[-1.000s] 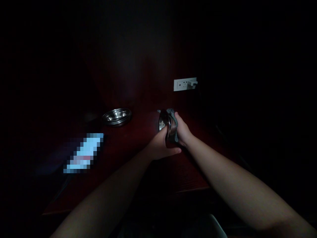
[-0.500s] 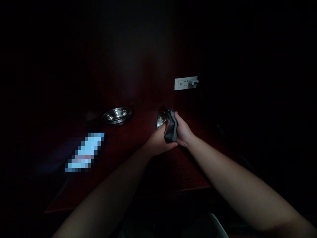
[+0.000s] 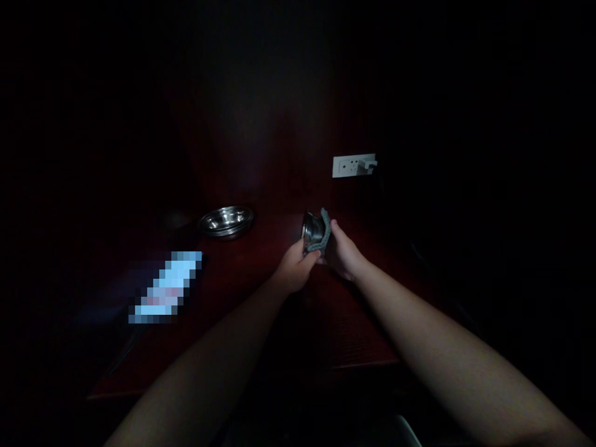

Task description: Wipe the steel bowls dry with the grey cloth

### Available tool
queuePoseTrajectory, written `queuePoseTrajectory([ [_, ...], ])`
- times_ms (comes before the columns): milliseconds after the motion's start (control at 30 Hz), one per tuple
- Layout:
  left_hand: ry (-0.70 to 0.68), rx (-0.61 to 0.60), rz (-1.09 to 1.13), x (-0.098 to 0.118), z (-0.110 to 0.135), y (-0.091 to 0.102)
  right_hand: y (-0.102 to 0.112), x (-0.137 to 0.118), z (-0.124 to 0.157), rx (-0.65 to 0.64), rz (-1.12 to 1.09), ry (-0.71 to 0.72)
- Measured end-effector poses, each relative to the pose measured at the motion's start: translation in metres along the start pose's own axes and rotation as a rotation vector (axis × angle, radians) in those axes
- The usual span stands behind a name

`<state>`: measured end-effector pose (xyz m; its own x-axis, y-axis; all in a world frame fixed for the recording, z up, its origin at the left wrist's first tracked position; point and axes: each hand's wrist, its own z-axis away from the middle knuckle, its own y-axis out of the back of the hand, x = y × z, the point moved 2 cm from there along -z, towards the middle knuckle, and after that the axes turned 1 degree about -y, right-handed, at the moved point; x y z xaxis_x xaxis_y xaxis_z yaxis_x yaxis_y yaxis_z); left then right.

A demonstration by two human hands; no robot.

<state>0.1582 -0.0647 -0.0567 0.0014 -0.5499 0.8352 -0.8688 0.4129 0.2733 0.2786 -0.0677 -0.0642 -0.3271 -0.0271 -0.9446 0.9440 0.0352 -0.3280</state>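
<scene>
The room is very dark. My left hand (image 3: 293,268) grips a small steel bowl (image 3: 311,228) held on edge, its hollow turned left. My right hand (image 3: 343,251) presses a grey cloth (image 3: 325,233) against the bowl's outer side, fingers closed on the cloth. Both hands meet above the middle of a dark red wooden table (image 3: 358,323). A stack of steel bowls (image 3: 226,221) rests on the table to the left, well apart from my hands.
A lit phone screen (image 3: 166,287), blurred out, lies on the table at the left. A white wall socket (image 3: 352,166) with a plug in it sits behind the hands. The table's near edge runs just below my forearms.
The bowl has turned more edge-on and the cloth has shifted round its outer side. My hands have drawn slightly lower and closer together.
</scene>
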Motion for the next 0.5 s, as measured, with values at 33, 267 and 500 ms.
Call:
queuePoseTrajectory([
  [33,0.005,0.031,0.022,-0.001,0.000,0.001,0.004,0.002,-0.002,0.039,0.077,0.038],
  [267,0.079,0.199,0.140,-0.005,0.001,0.004,0.012,-0.014,0.007,0.227,0.687,0.696],
  [500,0.096,0.321,0.242,-0.002,-0.002,0.006,-0.008,-0.030,0.032,0.014,0.923,0.986],
])
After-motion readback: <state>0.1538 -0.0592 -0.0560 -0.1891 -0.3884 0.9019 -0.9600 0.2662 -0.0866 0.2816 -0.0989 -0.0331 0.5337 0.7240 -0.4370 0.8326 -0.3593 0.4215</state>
